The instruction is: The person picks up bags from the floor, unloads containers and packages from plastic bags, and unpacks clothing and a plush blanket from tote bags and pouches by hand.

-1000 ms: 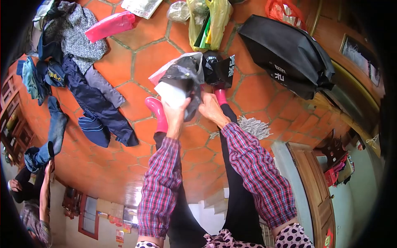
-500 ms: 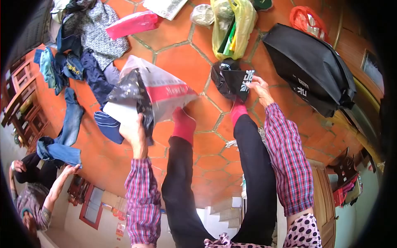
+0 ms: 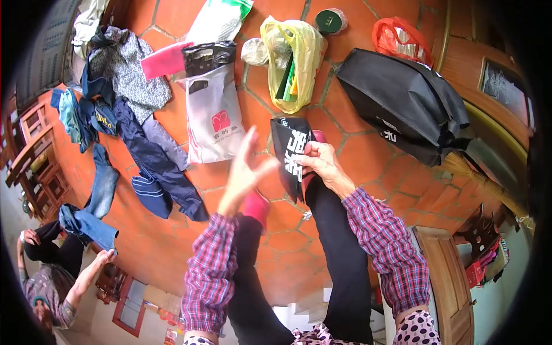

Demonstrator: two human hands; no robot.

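Observation:
My right hand [image 3: 323,167] pinches the edge of a folded black bag [image 3: 287,144] with white lettering, held above my feet. My left hand [image 3: 241,175] is empty, its thumb and fingers apart, a little left of that bag. Just beyond it a white plastic bag [image 3: 213,126] with a pink heart print lies flat on the tiles. A dark patterned plastic bag [image 3: 208,56] adjoins its top end. Further out stands a yellow plastic bag [image 3: 313,63] with green items inside.
A big black bag [image 3: 397,98] lies at the right, a red plastic bag [image 3: 397,37] behind it. Clothes [image 3: 138,75] spread at the left. At the lower left another person [image 3: 52,287] holds jeans [image 3: 86,221]. A round green-lidded container [image 3: 330,22] stands at the back.
My left hand has let go of the white and dark plastic bags, which now lie flat, and moved right. My right hand has brought the folded black bag nearer, its lettering turned into view.

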